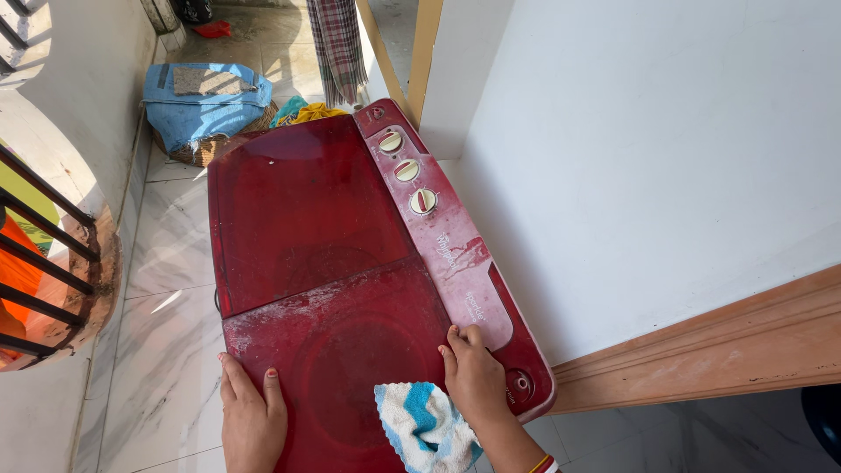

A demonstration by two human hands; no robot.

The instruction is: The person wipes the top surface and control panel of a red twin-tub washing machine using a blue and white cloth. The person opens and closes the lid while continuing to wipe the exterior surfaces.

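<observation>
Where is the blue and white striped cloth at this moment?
In the head view, the striped cloth lies at the bottom centre on the red washing machine lid, just under the right hand.

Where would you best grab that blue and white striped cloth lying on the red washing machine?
Probably by the bunched fold at the top of the cloth, pinched from above. It lies loosely crumpled on the lid beside the right hand, with raised folds there, while its lower part runs out of the picture. The left hand rests flat on the lid.
</observation>
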